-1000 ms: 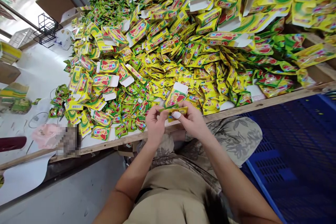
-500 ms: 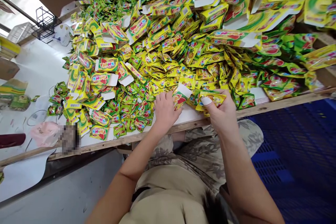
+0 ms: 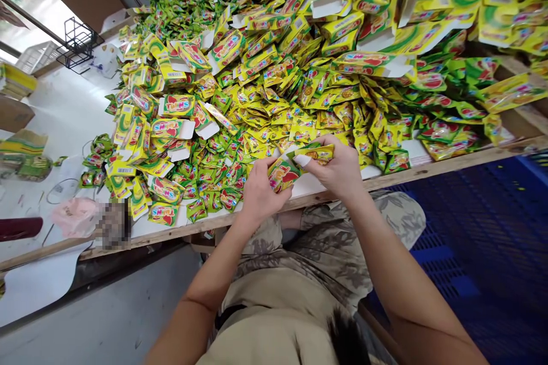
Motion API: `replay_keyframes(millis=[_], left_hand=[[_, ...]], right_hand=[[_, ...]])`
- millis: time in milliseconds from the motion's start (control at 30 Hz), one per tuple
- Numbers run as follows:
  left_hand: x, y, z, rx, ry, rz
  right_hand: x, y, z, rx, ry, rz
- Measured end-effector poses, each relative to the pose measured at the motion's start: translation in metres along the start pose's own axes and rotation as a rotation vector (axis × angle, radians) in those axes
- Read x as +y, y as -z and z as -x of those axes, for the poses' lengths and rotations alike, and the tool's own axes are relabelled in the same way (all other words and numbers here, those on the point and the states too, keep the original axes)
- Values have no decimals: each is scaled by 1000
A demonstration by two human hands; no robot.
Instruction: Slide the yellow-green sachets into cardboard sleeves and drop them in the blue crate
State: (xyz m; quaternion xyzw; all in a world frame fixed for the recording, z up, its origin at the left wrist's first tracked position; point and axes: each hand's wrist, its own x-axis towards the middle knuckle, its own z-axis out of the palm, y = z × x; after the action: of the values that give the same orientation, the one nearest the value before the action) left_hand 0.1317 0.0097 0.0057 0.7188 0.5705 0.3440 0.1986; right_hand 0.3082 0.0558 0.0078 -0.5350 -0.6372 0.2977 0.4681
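Near the table's front edge, my left hand (image 3: 262,193) is closed around a small candy box (image 3: 283,174), green and yellow with a watermelon print. My right hand (image 3: 340,168) pinches yellow candy packets (image 3: 322,154) between thumb and fingers, held against the box's upper right end. How many packets it holds, and how far they reach into the box, I cannot tell. Just beyond both hands lies a heap of loose yellow packets (image 3: 299,117). Green packets (image 3: 209,182) are piled to the left of my left hand.
Printed boxes (image 3: 177,105) lie over the heap at left and across the back. A wooden rim (image 3: 428,174) runs along the table's front. Blue plastic crates (image 3: 466,239) stand low at the right. A black wire rack (image 3: 79,43) and a pink bag (image 3: 73,217) are at left.
My right hand has moved left with the packets, bringing them to the box's end. My left hand has lifted and tilted the box slightly and shifted a little toward me.
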Motion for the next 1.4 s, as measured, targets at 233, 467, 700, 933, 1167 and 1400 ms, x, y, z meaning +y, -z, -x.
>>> replay_keyframes(millis=[233, 467, 700, 933, 1167, 1400], left_hand=[[-1, -3, 6, 0, -93, -51], [-2, -11, 8, 49, -29, -15], [-9, -13, 8, 1, 1, -8], [-11, -19, 8, -25, 141, 143], [-16, -4, -4, -228, 378, 618], [-21, 5, -7, -282, 452, 818]], right_hand=[[-7, 14, -17, -320, 95, 248], [-6, -2, -21, -337, 188, 422], [-6, 10, -29, -558, 232, 238], [-8, 8, -22, -467, 128, 179], [-17, 8, -30, -586, 220, 202], [-34, -8, -32, -823, 261, 376]])
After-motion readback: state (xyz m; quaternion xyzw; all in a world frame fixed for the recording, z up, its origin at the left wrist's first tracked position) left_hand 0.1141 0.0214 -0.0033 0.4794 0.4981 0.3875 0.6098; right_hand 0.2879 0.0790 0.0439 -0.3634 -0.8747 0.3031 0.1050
